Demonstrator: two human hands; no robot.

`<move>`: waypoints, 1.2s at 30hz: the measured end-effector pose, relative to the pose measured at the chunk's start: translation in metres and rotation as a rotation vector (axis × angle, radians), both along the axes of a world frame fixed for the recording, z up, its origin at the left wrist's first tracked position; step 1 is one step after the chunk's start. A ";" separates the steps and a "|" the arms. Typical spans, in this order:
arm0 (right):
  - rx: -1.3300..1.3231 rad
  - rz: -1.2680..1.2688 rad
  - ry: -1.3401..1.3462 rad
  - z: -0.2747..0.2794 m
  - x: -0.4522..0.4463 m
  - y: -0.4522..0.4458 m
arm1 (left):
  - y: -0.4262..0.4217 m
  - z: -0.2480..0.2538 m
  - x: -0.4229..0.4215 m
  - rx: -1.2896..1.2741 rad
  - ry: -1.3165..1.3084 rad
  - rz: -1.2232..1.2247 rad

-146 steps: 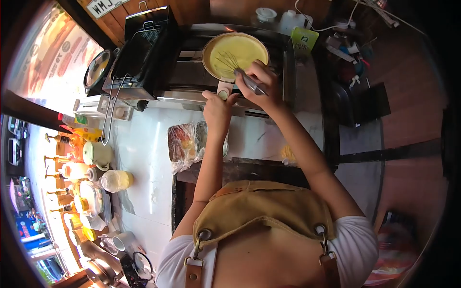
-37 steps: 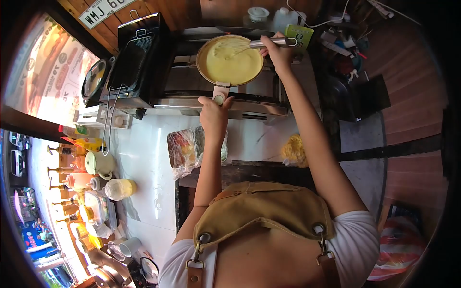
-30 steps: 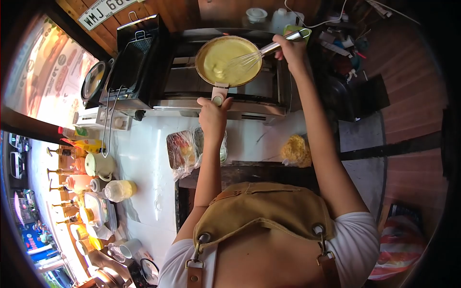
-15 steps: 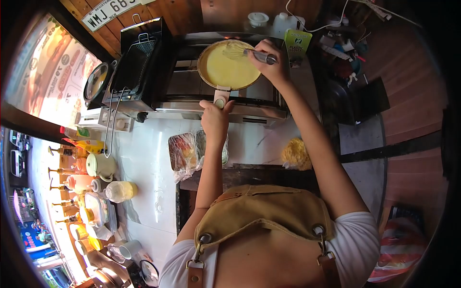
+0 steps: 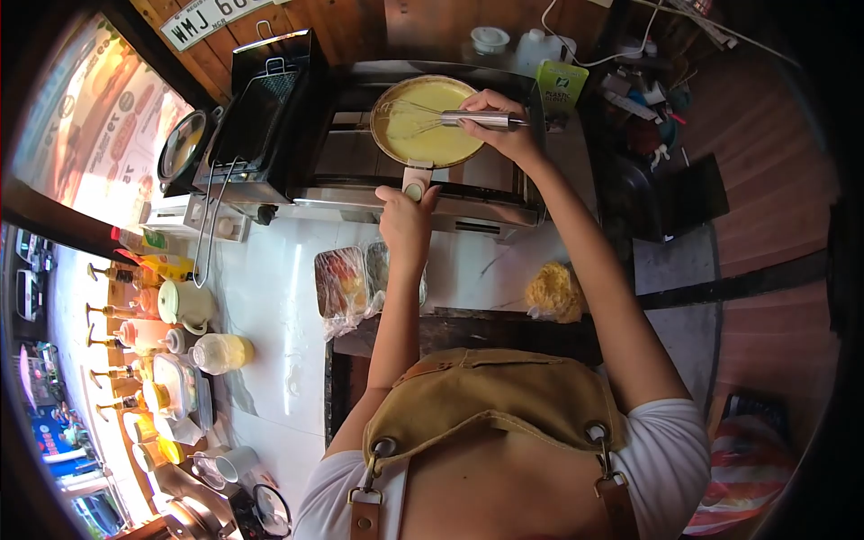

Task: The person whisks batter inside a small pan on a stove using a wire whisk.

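Observation:
A round pan (image 5: 392, 151) of smooth yellow liquid (image 5: 441, 142) rests on the stove (image 5: 342, 166). My left hand (image 5: 407, 216) is wrapped round the pan's pale handle (image 5: 418, 177), which points toward me. In my right hand (image 5: 499, 130), at the pan's right side, is the metal handle of a whisk (image 5: 472, 118). The wires of the whisk reach left into the yellow liquid. Below the stove, two trays under plastic wrap (image 5: 342, 283) lie on the counter, partly covered by my left forearm. A bag of yellow shreds (image 5: 553, 292) lies beside my right forearm.
A black grill (image 5: 256, 126) with a wire basket stands left of the stove. Pump bottles, a pale mug (image 5: 184, 304) and a jar (image 5: 222, 353) line the counter's left side. Behind the stove's right corner are a green card (image 5: 560, 85) and a white jug (image 5: 536, 49).
My right hand has moved slightly down, and the whisk's wires have swung from the pan's upper right to its left and middle. My left hand stays on the handle.

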State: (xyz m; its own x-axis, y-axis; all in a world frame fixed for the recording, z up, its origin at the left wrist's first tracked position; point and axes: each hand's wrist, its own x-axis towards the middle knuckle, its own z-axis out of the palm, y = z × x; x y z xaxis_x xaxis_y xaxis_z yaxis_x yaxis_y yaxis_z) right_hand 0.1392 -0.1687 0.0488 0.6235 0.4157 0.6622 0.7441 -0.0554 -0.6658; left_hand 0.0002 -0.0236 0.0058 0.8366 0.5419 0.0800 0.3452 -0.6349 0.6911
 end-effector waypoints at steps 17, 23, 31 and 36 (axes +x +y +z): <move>0.026 -0.402 -0.243 0.018 -0.013 -0.003 | 0.000 -0.001 -0.001 0.019 -0.022 0.001; 0.064 -0.536 -0.021 0.043 -0.052 -0.011 | 0.000 -0.003 0.000 0.019 -0.030 -0.001; 0.213 -0.322 0.255 0.005 -0.024 -0.001 | 0.000 -0.002 0.001 0.046 -0.007 0.007; 0.178 -0.375 0.093 -0.008 -0.004 0.002 | -0.003 0.008 -0.004 0.037 -0.011 0.004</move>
